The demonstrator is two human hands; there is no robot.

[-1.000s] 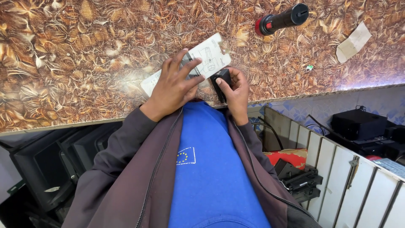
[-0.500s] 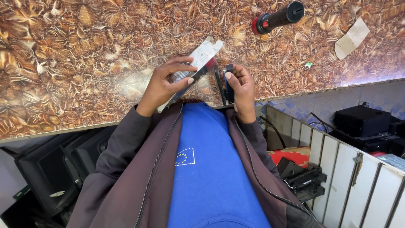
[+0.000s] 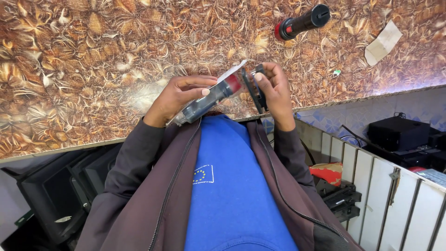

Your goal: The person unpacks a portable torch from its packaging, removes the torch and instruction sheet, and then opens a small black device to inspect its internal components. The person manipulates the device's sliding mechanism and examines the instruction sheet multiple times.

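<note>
Clear plastic blister packaging (image 3: 209, 97), with a dark cylindrical item and a red end visible inside it and a white card backing behind, is held in the left hand (image 3: 179, 95), the fingers curled along its upper side and the thumb underneath, just above the near edge of the brown leaf-patterned surface (image 3: 93, 69). A small flat black part (image 3: 253, 88) is gripped in the right hand (image 3: 274, 90), pinched between thumb and fingers and held edge-on beside the red end of the package, so close that contact between the two cannot be told. Both hands are thus closed on something, and nothing rests loose between them. For the handling shown, a good result would be judged to depend on the package being kept steady in the left hand while the black part is guided by the right, with the grip placed on the stiff card and shell and not on the thin opened flap near the top, which could bend or tear. The work would best be kept over the surface and not beyond its near edge, so that anything slipping out is caught there instead of falling towards the lap or the floor. A second, similar black cylinder with a red band (image 3: 302, 21) lies near the far right corner of the surface, well apart from the hands, with a scrap of pale paper (image 3: 383, 42) beyond it; neither is touched.
</note>
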